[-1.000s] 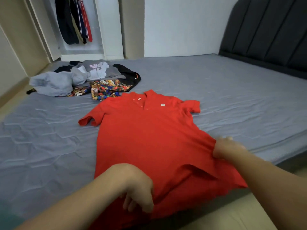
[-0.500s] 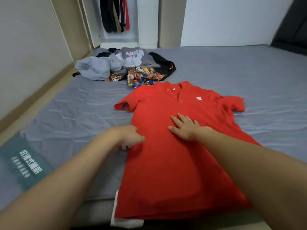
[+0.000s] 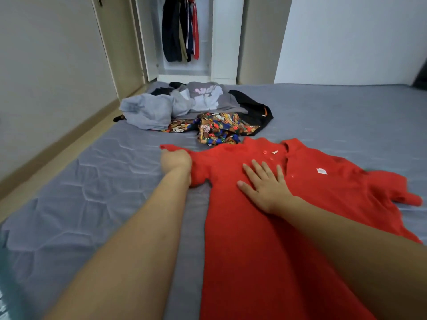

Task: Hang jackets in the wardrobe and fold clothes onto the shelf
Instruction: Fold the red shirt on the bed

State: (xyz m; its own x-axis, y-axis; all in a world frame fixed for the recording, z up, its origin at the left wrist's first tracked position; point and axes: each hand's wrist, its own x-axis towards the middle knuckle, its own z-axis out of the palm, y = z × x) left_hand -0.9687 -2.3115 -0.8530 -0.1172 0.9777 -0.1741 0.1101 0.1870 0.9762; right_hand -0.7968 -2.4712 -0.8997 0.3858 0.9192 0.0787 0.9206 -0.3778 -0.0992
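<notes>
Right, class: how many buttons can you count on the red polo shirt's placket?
3. One button sits near the collar of the red polo shirt, one button just below it, and one button lower, beside the right hand. That hand may hide others.

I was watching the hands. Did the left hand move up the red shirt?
Yes. The left hand went from the red polo shirt's side up to its sleeve, nearer the clothes pile.

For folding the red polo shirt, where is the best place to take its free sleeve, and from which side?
Probably pinch the hem of the free sleeve from the bed's right side: it lies loose and rumpled beside the red polo shirt. The left hand grips the other sleeve; the right hand presses flat on the chest.
</notes>
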